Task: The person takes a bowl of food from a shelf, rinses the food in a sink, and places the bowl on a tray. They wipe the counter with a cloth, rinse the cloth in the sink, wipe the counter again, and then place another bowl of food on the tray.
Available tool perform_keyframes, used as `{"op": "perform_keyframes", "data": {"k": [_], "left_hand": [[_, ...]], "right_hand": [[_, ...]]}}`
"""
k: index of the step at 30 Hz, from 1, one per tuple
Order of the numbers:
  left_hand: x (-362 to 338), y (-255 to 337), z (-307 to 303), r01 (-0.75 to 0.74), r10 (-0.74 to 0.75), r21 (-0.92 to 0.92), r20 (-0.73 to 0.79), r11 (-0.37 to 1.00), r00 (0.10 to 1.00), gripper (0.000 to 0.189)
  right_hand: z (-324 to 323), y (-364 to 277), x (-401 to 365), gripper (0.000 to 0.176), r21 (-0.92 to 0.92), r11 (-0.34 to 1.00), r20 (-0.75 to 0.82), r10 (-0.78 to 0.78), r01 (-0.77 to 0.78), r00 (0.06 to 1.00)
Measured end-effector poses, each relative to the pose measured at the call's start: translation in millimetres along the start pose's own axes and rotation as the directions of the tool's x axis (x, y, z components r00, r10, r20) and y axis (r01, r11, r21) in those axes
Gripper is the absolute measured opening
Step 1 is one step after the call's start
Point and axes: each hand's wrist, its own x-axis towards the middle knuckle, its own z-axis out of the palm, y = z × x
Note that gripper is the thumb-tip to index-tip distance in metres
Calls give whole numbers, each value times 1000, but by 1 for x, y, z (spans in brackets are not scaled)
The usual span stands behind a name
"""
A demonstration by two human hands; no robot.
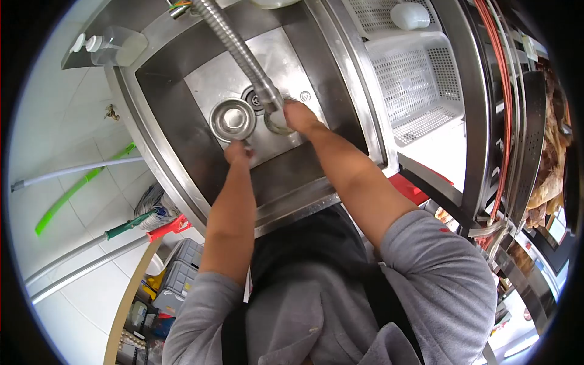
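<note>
Left hand (237,152): curled closed at the near rim of the metal bowl (233,120), gripping there; too small and blurred to tell finger by finger.
Right hand (298,115): curled beside the hose end (275,102) and the round dish (278,125); partly hidden, so impossible to tell whether pinching the dish, the hose or both.
Metal bowl: round and shiny, seen open side up, near the left edge of the sink floor, to the left of the drain (256,101).
Round dish: to the right of the drain, partly covered by the hose end.
Metal hose (228,38): running from beyond the far edge of the sink (255,213) down over the drain.
Soap bottles (125,47): beside the sink's far left corner.
White baskets (409,79): along the right edge of the sink, with a white container (409,16) in the farther one.
Left wall: tiled, with a green strip (85,182) and mop (155,208) close by.
</note>
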Motion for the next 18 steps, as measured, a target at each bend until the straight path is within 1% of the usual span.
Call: {"op": "perform_keyframes", "data": {"k": [1,2,3,4,5,6,8,9,10,11,12,14,15,16,17,18], "left_hand": [[-3,-9,11,-20,15,49,99,999,995,32],[-3,-20,23,-45,25,99,198,994,980,30],[-4,-26,36,-176,102,231,299,957,949,26],[2,-35,47,-312,159,344,406,885,900,23],[9,-43,57,-318,167,337,409,886,897,23],[28,-58,67,-470,286,438,423,766,860,23],[37,-66,78,-599,398,527,452,603,798,23],[41,-69,79,-590,362,552,472,589,804,27],[45,-71,76,-575,346,536,472,618,811,33],[48,-73,74,-560,329,520,472,645,818,40],[56,-77,71,-543,312,503,473,672,824,49],[29,-67,72,-510,347,446,398,736,849,62],[22,-70,67,-588,437,412,407,696,802,57],[29,-75,68,-589,437,411,409,695,801,57],[31,-73,70,-564,413,316,433,763,801,50],[34,-71,67,-546,404,267,439,794,803,47]], "right_hand": [[6,9,5,35,81,994,-140,89,-78,986],[7,19,10,34,175,974,-269,187,-143,945],[0,28,14,30,103,972,-223,229,-211,948],[-1,41,23,30,99,974,-229,223,-205,948],[0,52,34,39,-99,966,-117,228,-240,967],[4,63,46,53,-295,924,-9,253,-244,967],[12,74,61,53,-485,858,27,208,-169,978],[16,76,64,49,-460,878,6,155,-135,988],[21,77,67,45,-430,897,-15,103,-100,995],[23,79,70,39,-440,895,-39,69,-79,997],[22,80,74,39,-428,900,-39,68,-78,997],[21,80,75,37,-487,873,67,78,-36,995],[21,82,76,33,-453,889,22,84,-65,996],[21,83,77,33,-454,889,20,86,-67,996],[20,83,78,31,-511,856,54,116,-72,992],[22,83,79,29,-565,823,91,144,-68,985]]}}
